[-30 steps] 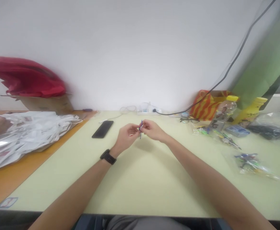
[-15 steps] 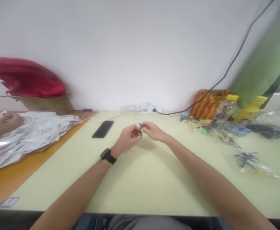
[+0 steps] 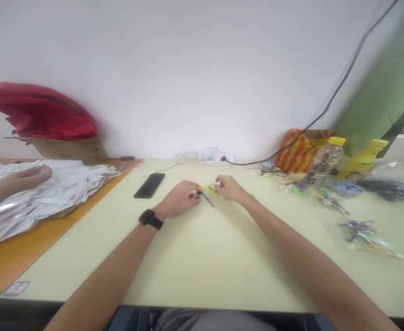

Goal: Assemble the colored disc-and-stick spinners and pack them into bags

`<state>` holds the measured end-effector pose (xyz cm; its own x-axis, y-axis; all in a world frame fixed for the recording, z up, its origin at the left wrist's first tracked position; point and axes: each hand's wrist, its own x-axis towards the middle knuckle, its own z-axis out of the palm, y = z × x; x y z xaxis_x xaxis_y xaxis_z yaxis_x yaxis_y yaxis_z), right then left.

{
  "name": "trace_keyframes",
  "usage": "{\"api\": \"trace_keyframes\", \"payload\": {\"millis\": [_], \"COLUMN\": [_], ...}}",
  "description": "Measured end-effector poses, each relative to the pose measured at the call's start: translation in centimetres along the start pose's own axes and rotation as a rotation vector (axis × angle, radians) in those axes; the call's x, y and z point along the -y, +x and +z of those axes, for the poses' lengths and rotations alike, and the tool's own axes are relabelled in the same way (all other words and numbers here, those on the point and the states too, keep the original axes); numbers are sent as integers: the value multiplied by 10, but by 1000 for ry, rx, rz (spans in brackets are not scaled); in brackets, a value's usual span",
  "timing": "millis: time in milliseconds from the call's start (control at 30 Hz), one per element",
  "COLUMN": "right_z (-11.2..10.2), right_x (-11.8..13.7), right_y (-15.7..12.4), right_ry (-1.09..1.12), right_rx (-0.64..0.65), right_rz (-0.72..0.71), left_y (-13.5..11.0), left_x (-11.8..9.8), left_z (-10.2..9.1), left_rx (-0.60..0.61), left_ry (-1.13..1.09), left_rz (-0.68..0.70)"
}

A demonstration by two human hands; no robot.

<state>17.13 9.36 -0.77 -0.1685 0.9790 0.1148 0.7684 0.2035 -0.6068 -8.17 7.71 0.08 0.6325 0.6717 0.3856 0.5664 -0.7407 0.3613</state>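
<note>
My left hand [image 3: 180, 198], with a black watch on its wrist, is curled low over the table around small coloured plastic pieces. A red round piece [image 3: 191, 196] and a blue bit show at its fingers. A thin dark blue stick [image 3: 208, 199] slants out from the fingertips. Opposite it, my right hand [image 3: 230, 188] has its fingers bent in a pinch at a small yellow-green plastic piece [image 3: 213, 188] between the two hands. The exact shapes of these pieces are too small and blurred to tell.
A black phone [image 3: 149, 185] lies left of my hands. To the right are bagged plastic parts [image 3: 364, 234], glasses [image 3: 274, 173], a clear bottle [image 3: 326, 161] and a yellow bottle [image 3: 364, 161]. Another person's hand [image 3: 29, 177] is over white straps [image 3: 71, 184] at left.
My hands were together around a small blue piece; now they have moved slightly apart and lower, with yellow-green bits and a blue stick showing between them. The other person's hand shifted right.
</note>
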Motion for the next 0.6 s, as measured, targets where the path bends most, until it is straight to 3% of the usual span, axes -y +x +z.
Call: {"api": "trace_keyframes", "payload": {"millis": [100,267,467,600], "right_z": [1,9,21,27], "right_x": [-8,-6,11,19], "right_y": [0,-1,-6,-11], "right_ry": [-81,-126,-73,-36], "right_rx": [-10,50,123,98], "right_rz": [33,10,-102,-176], "left_y": [-3,-3,-1,-1], "left_x": [6,1,0,5], "left_z": [4,12,19,24], "left_rx": [33,237,239,249], "left_ry": [28,135,158,152], "left_rz": [-58,-156,-143,-151]}}
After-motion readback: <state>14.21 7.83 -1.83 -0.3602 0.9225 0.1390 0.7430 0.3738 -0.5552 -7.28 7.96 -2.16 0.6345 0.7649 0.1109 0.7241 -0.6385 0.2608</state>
